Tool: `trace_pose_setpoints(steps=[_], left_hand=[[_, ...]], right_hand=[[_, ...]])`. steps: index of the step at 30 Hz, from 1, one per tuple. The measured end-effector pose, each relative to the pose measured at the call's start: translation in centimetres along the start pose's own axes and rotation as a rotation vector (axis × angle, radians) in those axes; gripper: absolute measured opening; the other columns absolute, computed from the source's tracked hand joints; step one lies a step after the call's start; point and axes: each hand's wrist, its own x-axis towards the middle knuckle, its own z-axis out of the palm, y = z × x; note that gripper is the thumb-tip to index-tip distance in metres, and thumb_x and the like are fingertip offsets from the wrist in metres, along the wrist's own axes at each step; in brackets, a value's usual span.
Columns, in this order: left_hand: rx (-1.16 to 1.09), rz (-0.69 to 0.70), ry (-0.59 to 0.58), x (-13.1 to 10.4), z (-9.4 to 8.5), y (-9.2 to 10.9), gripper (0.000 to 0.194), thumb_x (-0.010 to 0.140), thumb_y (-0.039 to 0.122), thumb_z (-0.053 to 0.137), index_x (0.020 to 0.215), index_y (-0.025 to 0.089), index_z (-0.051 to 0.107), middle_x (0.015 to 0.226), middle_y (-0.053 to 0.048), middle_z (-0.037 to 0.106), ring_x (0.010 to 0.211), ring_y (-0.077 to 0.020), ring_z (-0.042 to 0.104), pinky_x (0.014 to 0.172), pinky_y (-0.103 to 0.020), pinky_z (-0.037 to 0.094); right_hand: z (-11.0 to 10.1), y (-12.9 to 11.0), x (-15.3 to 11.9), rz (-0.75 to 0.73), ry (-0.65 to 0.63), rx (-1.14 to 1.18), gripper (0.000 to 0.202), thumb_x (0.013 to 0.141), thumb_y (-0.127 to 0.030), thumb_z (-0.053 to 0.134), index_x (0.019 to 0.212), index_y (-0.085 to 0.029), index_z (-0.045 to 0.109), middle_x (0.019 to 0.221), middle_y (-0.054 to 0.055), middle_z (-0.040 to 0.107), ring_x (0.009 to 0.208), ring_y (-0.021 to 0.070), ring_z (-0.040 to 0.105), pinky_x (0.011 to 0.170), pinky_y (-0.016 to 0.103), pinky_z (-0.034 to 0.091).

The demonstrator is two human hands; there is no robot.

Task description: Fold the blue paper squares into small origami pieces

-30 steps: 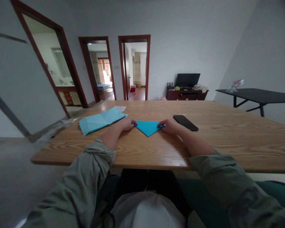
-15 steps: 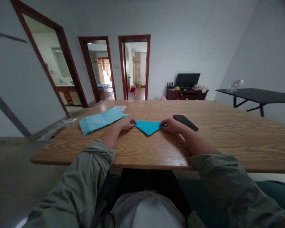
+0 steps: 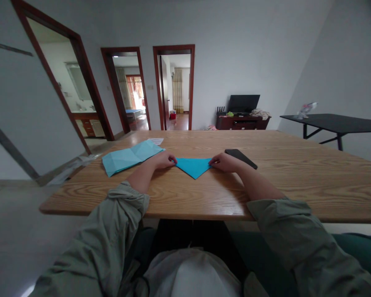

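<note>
A bright blue sheet of paper, folded into a triangle, lies on the wooden table with one point toward me. My left hand pinches its left corner. At the opposite corner, my right hand holds the paper between thumb and fingers. The long folded edge runs straight between the two hands. Beyond my left forearm rests a stack of creased light-blue paper. A black phone lies just past my right hand, partly hidden by it.
A small white paper slip sits behind the light-blue paper. Farther off stand a black side table with a clear plastic item and a dark cabinet with a television. The table's front edge is close to my body.
The blue paper now lies flatter, and its near point has shifted slightly toward me and to the right. Both hands stay at its corners.
</note>
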Motion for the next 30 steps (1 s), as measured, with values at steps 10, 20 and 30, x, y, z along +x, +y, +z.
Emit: trace_pose_setpoints(steps=[10, 20, 30], left_hand=[[0.001, 0.019, 0.043, 0.3, 0.2, 0.0, 0.026, 0.076, 0.035, 0.058, 0.090, 0.019, 0.074, 0.085, -0.003, 0.072, 0.075, -0.0159, 0.061, 0.070, -0.023, 0.043], [0.075, -0.008, 0.078, 0.6, 0.7, 0.8, 0.020, 0.074, 0.025, 0.061, 0.088, 0.019, 0.074, 0.081, -0.004, 0.071, 0.072, -0.0163, 0.061, 0.069, -0.023, 0.045], [0.166, 0.029, 0.096, 0.8, 1.0, 0.6, 0.023, 0.077, 0.024, 0.057, 0.092, 0.017, 0.073, 0.089, -0.005, 0.072, 0.074, -0.0164, 0.062, 0.068, -0.023, 0.044]], right_hand=[[0.6, 0.7, 0.6, -0.010, 0.040, 0.006, 0.019, 0.078, -0.026, 0.060, 0.090, -0.022, 0.074, 0.089, 0.003, 0.073, 0.079, 0.0176, 0.064, 0.078, 0.026, 0.048], [1.2, 0.7, 1.3, -0.064, 0.050, -0.079, 0.017, 0.078, -0.020, 0.059, 0.088, -0.022, 0.073, 0.092, 0.004, 0.072, 0.085, 0.0185, 0.064, 0.083, 0.027, 0.047], [1.5, 1.1, 1.7, -0.126, 0.068, -0.091, 0.017, 0.080, -0.019, 0.056, 0.086, -0.018, 0.072, 0.090, 0.006, 0.072, 0.083, 0.0179, 0.063, 0.081, 0.026, 0.046]])
